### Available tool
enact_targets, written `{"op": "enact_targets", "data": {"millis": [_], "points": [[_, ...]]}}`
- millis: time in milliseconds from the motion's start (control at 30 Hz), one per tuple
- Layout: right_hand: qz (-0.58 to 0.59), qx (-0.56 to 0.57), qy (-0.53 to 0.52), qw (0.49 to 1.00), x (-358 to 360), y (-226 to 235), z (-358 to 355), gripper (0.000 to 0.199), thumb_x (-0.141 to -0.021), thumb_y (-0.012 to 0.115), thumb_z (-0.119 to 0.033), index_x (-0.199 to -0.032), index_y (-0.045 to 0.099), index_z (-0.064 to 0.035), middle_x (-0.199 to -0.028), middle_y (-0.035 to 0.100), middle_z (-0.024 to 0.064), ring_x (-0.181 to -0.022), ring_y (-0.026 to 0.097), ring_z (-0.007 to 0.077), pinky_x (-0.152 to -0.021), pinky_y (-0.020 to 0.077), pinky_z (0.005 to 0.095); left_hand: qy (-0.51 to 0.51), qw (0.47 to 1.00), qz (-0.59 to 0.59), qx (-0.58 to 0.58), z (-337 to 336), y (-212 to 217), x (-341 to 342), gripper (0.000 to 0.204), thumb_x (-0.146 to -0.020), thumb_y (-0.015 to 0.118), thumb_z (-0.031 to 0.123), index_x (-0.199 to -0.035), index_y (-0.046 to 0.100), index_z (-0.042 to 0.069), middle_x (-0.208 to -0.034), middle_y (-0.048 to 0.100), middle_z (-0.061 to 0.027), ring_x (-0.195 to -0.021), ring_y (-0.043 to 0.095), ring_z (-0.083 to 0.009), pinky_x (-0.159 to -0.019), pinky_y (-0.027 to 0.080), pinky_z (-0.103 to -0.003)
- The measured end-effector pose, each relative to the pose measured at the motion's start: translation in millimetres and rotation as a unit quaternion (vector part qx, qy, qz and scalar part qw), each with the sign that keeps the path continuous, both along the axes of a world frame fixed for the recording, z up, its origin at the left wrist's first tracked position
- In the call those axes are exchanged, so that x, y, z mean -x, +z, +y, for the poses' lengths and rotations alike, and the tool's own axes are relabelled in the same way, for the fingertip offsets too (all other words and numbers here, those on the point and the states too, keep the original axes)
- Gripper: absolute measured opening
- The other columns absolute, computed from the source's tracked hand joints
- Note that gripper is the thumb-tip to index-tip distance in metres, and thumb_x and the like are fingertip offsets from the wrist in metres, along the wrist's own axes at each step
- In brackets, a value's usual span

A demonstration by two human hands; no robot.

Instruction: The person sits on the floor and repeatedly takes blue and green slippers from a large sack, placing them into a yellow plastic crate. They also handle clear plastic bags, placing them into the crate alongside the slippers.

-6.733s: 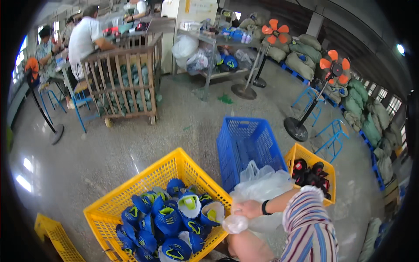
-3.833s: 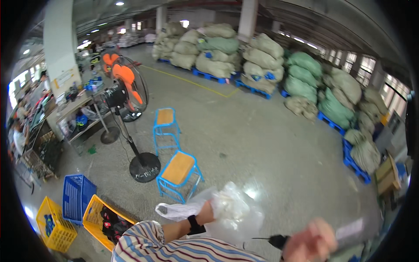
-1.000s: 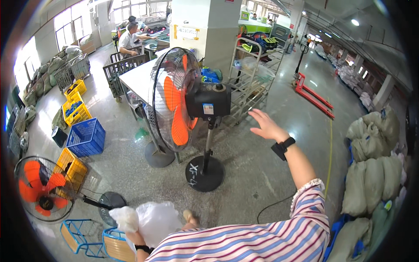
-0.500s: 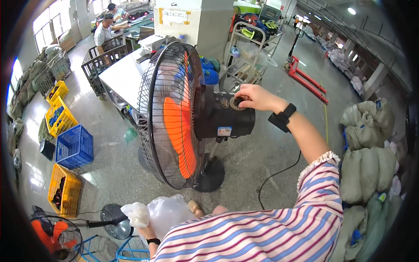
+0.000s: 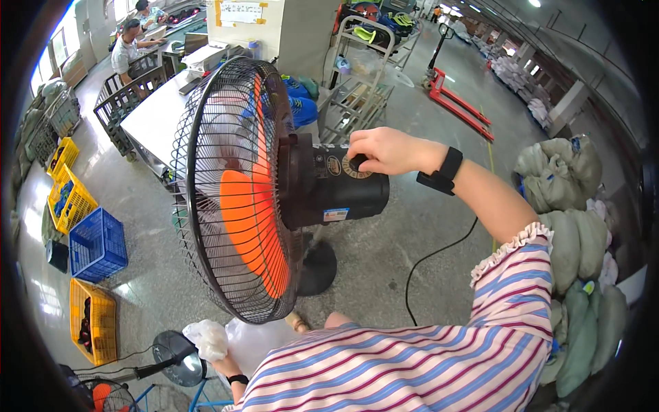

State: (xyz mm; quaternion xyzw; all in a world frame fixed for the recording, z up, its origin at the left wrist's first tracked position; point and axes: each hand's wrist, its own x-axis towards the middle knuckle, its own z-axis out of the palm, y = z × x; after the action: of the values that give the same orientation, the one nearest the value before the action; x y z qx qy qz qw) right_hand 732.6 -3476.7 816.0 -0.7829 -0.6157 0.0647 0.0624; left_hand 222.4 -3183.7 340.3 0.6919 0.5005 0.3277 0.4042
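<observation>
The right hand (image 5: pixel 384 150) rests on top of the standing fan's black motor housing (image 5: pixel 343 189), fingers pinched around its small knob (image 5: pixel 357 161). The left hand (image 5: pixel 223 362) — low, below the wire cage (image 5: pixel 226 185) — is closed on a crumpled clear plastic bag (image 5: pixel 206 338).

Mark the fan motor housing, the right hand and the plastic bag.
fan motor housing (image 5: pixel 343 196), head view, black side.
right hand (image 5: pixel 384 150), head view, back of hand.
plastic bag (image 5: pixel 206 338), head view, bunched top.
</observation>
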Motion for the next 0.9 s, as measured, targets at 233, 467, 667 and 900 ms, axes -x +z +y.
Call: {"op": "enact_targets", "data": {"millis": [233, 467, 667, 900], "points": [[-0.012, -0.046, 0.078, 0.996, 1, -3, -8, 0.022, -0.074, 0.065, -0.008, -0.095, 0.059, -0.0031, -0.098, 0.054, 0.009, -0.093, 0.055, 0.0283, -0.079, 0.0458, 0.0376, 0.009, 0.998, 0.03, -0.06, -19, -1, -1, 0.03, -0.078, 0.06, 0.011, -0.103, 0.059, -0.005, -0.099, 0.063, -0.0191, -0.09, 0.059, -0.0311, -0.079, 0.044, -0.037], [-0.041, -0.078, 0.149, 0.985, -11, -8, -14, 0.026, -0.073, 0.065, -0.01, -0.098, 0.06, -0.0036, -0.099, 0.054, 0.0086, -0.094, 0.055, 0.0274, -0.081, 0.0459, 0.0365, 0.009, 0.998, 0.037, -0.057, -61, 16, 23, 0.032, -0.078, 0.059, 0.012, -0.105, 0.058, -0.005, -0.102, 0.061, -0.0208, -0.095, 0.057, -0.0354, -0.083, 0.043, -0.038], [-0.041, -0.084, 0.153, 0.984, -16, -13, -20, 0.025, -0.074, 0.064, -0.011, -0.098, 0.061, -0.0054, -0.094, 0.055, 0.0082, -0.092, 0.056, 0.027, -0.079, 0.0463, 0.0356, 0.145, 0.976, 0.163, -0.02, -105, 4, 91, 0.032, -0.079, 0.058, 0.012, -0.106, 0.057, -0.005, -0.11, 0.059, -0.0195, -0.102, 0.054, -0.0349, -0.086, 0.042, -0.039], [-0.107, -0.327, 0.102, 0.933, 9, -37, -56, 0.029, -0.075, 0.057, -0.006, -0.104, 0.057, -0.0063, -0.101, 0.054, 0.0102, -0.092, 0.056, 0.0275, -0.078, 0.0475, 0.0353, 0.296, 0.941, 0.144, -0.079, -192, 51, 125, 0.035, -0.081, 0.059, 0.016, -0.111, 0.054, -0.003, -0.112, 0.057, -0.0173, -0.103, 0.054, -0.032, -0.088, 0.043, -0.038]]}}
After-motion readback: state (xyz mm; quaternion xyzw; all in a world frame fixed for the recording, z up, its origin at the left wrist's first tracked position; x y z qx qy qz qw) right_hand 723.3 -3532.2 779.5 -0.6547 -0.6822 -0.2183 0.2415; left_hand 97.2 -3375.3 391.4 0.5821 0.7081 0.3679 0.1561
